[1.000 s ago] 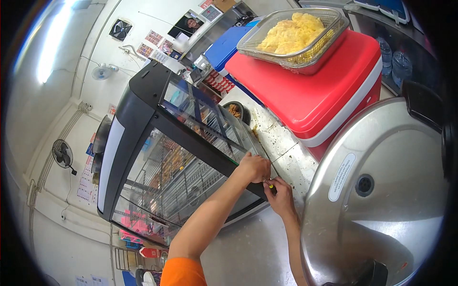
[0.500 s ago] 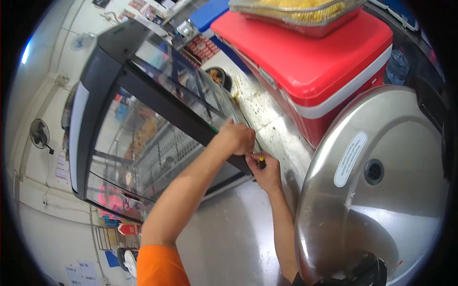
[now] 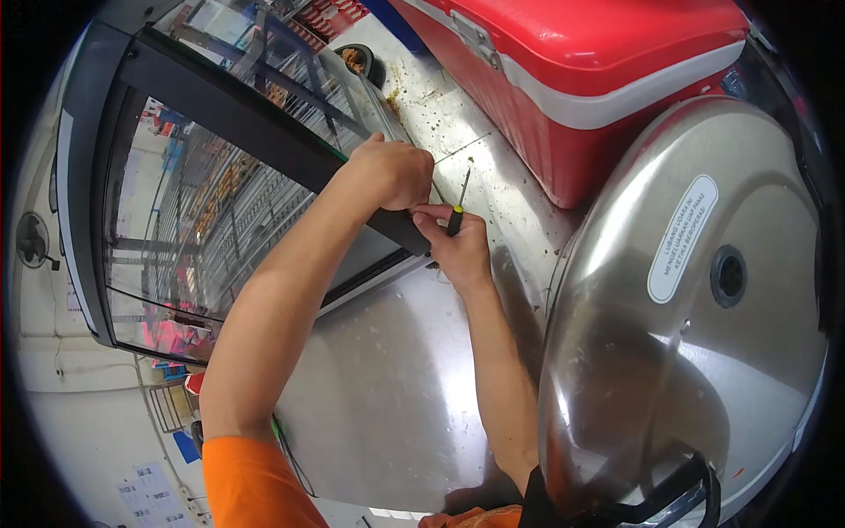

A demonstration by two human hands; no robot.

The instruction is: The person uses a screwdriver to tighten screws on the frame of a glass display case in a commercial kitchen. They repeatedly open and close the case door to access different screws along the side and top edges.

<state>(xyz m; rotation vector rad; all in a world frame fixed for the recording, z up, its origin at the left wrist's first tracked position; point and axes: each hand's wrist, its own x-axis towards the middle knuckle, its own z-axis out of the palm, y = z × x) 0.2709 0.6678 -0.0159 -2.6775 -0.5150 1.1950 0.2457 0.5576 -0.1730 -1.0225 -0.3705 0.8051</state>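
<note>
A glass display cabinet (image 3: pixel 264 132) with a black frame and wire shelves stands tilted in view on the left. My left hand (image 3: pixel 392 172) is closed at its right-hand frame edge; what the fingers hold is hidden. Just below it, my right hand (image 3: pixel 461 251) grips a screwdriver (image 3: pixel 456 218) with a black handle and yellow collar. The thin metal shaft points up and away from the cabinet. My right thumb and forefinger come together at the frame, close beneath the left fist. Whatever lies between those fingertips is too small to tell.
A red cooler box (image 3: pixel 528 97) with a white band sits at the back right. A large domed steel lid (image 3: pixel 616 352) fills the right side. Behind the cabinet is a dark bowl (image 3: pixel 370 63) with brown bits, and crumbs lie scattered on the steel worktop (image 3: pixel 387 405).
The view has shifted closer, and the cabinet and hands sit higher and further left in it. The screwdriver's shaft now shows, pointing upward. Both hands stay at the frame edge.
</note>
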